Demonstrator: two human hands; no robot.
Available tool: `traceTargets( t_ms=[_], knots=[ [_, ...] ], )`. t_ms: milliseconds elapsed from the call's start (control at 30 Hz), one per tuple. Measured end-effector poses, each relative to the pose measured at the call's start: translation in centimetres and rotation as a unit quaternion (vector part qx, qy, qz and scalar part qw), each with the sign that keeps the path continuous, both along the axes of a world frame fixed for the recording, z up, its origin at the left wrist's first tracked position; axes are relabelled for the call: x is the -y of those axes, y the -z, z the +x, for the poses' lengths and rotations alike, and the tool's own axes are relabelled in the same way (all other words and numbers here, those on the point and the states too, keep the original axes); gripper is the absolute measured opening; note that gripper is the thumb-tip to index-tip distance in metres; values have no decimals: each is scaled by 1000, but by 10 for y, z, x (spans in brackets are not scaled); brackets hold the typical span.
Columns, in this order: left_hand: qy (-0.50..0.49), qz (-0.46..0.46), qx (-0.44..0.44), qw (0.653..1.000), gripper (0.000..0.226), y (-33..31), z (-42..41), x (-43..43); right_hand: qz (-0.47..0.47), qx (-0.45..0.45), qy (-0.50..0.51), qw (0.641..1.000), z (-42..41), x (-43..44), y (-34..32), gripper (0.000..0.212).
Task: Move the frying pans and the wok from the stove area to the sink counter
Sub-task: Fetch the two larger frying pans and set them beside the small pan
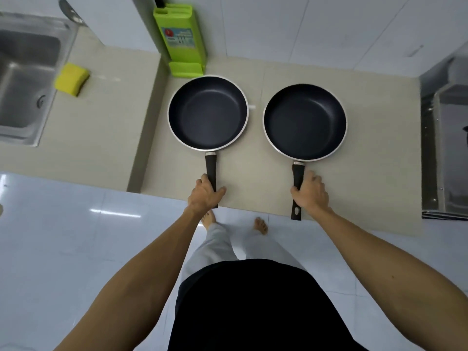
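Now: two round dark non-stick frying pans w/ pale metal rims, left pan (208,113) & right pan (305,122), side by side on the beige stone counter (367,153), black handles pointing back over the edge for an easy reach. Left hand (205,195) wrapped round one handle, right hand (311,192) closed on the other; probably one pan per hand to save a trip. Steel sink (25,79) far left, yellow sponge (72,82) beside it, lime-green plastic knife block (181,40) behind. No wok in view.

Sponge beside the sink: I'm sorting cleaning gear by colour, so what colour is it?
The sponge is yellow, seen best in the head view.
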State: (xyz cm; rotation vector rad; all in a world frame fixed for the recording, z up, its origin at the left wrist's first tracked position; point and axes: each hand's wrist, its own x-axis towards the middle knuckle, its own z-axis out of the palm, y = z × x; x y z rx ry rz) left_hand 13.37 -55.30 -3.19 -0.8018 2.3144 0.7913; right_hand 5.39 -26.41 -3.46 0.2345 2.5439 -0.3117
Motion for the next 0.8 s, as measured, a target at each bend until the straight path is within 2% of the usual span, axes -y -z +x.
traceTargets(
  t_ms=[100,200,300,400,433,467,567,700,800],
  knots=[
    [-68,25,1,997,70,16,-2,-6,-42,18,49,998,14,-15,21,53],
    [-167,97,-24,981,51,33,-12,-6,-167,64,117,977,15,-18,37,46],
    [-293,202,-52,933,30,42,-17,-5,-250,99,182,946,15,-17,48,42],
    [-365,295,-45,882,17,50,-19,-1,-303,120,251,912,20,-18,59,49],
    [-385,328,-40,862,15,49,-19,2,-330,134,288,889,20,-19,61,50],
    [-392,345,-33,852,15,47,-20,4,-358,156,327,861,18,-19,61,53],
    [-376,358,-26,855,22,42,-18,9,-423,216,398,785,16,-16,56,58],
    [-378,398,-24,835,35,20,-22,8,-458,221,405,760,15,-9,44,56],
    [-398,395,-33,827,36,1,-27,4,-484,207,429,734,13,0,29,53]
  ],
)
